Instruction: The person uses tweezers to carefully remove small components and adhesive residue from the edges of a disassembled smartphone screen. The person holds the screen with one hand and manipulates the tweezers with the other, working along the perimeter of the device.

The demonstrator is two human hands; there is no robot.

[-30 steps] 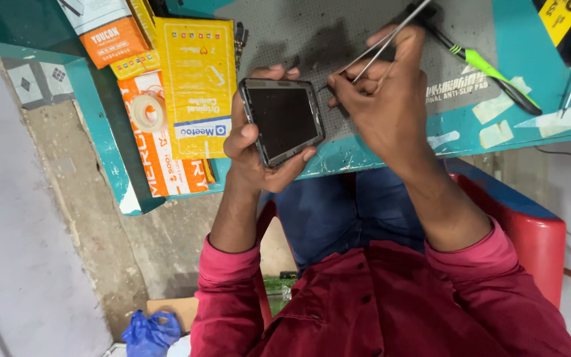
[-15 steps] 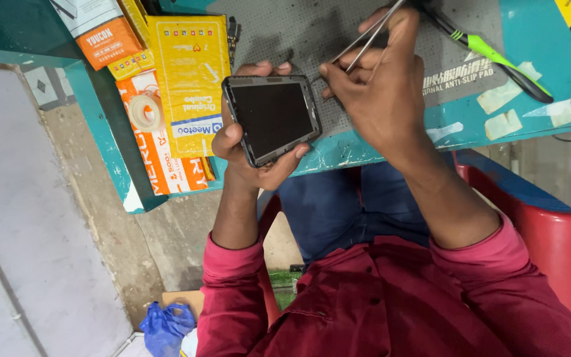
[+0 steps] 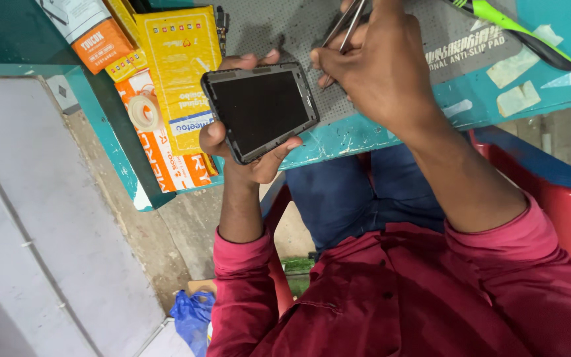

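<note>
Left hand (image 3: 246, 149) cradles phone (image 3: 261, 109); right hand (image 3: 381, 66) pinches tweezers (image 3: 345, 26).

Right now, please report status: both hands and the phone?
Left hand cradles phone, screen up. Right hand pinches tweezers at phone's top edge. Nothing in between.

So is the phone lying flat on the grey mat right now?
No, the phone is lifted off the grey mat, gripped in the left hand by its edges.
</note>
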